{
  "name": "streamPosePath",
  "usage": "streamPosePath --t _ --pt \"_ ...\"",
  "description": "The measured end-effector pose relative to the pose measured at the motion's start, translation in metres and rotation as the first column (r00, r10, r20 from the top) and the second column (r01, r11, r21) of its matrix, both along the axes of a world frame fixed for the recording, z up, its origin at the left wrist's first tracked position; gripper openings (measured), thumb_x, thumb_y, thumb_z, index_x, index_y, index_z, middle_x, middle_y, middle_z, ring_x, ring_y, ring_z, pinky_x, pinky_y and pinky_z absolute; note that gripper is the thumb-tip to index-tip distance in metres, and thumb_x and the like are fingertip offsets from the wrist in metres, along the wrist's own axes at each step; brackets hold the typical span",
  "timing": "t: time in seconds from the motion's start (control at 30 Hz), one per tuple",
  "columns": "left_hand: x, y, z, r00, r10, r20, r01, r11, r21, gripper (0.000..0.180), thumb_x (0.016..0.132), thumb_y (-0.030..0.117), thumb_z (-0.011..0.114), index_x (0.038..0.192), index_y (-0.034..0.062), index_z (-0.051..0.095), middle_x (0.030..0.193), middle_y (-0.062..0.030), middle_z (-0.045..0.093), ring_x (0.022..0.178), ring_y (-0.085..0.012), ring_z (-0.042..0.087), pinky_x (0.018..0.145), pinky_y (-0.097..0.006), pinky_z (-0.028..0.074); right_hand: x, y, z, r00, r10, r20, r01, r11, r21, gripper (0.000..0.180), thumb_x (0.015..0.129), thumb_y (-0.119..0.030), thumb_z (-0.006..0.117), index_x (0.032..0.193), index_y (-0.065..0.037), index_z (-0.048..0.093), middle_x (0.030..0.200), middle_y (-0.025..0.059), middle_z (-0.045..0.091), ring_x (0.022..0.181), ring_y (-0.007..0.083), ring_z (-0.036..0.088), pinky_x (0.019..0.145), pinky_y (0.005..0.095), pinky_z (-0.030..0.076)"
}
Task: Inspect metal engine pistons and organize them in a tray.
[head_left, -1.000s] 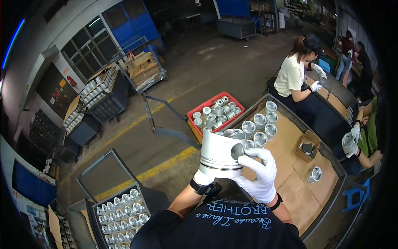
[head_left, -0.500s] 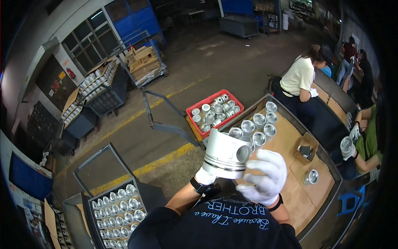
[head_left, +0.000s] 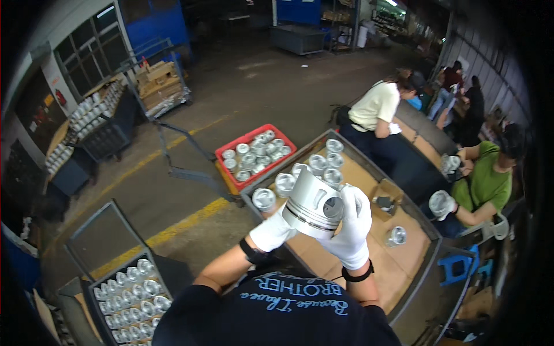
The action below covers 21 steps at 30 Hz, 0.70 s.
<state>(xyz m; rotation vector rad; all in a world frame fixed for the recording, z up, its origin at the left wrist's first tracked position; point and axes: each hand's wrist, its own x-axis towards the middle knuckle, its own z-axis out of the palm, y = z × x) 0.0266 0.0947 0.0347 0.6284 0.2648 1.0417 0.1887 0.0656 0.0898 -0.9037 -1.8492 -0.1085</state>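
A silver engine piston point(head_left: 306, 193) is raised in front of my chest, tilted, its ring grooves low and its pin hole facing right. My left hand point(head_left: 272, 230), in a white glove, grips it from the left, the fingers partly hidden behind the metal. On the other side my gloved right hand point(head_left: 353, 228) has its fingers bent together against the piston near the pin hole. Behind and below lies a cardboard-lined cart point(head_left: 375, 254). Several pistons stand at its far left, among them one at the corner point(head_left: 264, 199), and a lone piston point(head_left: 396, 236) stands on the right.
A small cardboard box point(head_left: 388, 199) sits in the cart. Beyond its left edge is a red crate point(head_left: 221, 151) of pistons. Another rack of pistons point(head_left: 130, 294) stands at lower left. Two people work to the right, one in a green shirt point(head_left: 490, 179). A blue stool point(head_left: 456, 268) is nearby.
The view has swung, shifting the surroundings leftward. My right hand has closed in from beside the piston onto its right side, and the piston has turned and tilted. My left hand keeps its grip.
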Motion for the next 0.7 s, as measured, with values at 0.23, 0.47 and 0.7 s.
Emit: streamPosePath --t 0.23,0.47,0.7 --pt "0.013 -0.010 0.014 0.949 -0.198 -0.244 0.264 0.923 0.281 0.086 0.083 0.029 0.071 0.149 0.0044 0.021 0.145 -0.0105 0.038 0.131 -0.0229 0.042 0.104 -0.042 0.041 0.056 -0.017 0.004 0.952 -0.276 0.136 0.261 0.958 0.117 0.088 0.054 -0.009 0.081 0.133 0.004 0.044 0.114 0.0213 0.054 0.099 0.0346 0.057 0.086 0.0413 0.048" --pt "0.049 -0.007 0.018 0.891 -0.452 0.034 0.447 0.889 0.095 0.092 0.086 0.069 0.049 0.148 0.0055 0.024 0.147 -0.0125 0.036 0.133 -0.0285 0.040 0.106 -0.050 0.038 0.059 -0.034 -0.007 0.971 -0.194 -0.137 0.201 0.979 0.034 0.080 0.056 -0.022 0.086 0.122 0.004 0.051 0.109 0.0175 0.060 0.099 0.0350 0.057 0.088 0.0423 0.046" --pt "0.028 -0.013 0.020 0.979 -0.095 0.181 0.089 0.995 0.045 0.080 0.090 0.067 0.034 0.145 0.0081 0.033 0.145 -0.0170 0.040 0.129 -0.0337 0.046 0.105 -0.050 0.041 0.028 -0.020 0.011 1.000 0.013 0.017 -0.014 0.999 0.038 0.104 0.055 -0.039 0.090 0.136 0.003 0.040 0.129 0.0231 0.051 0.119 0.0377 0.050 0.100 0.0454 0.041"
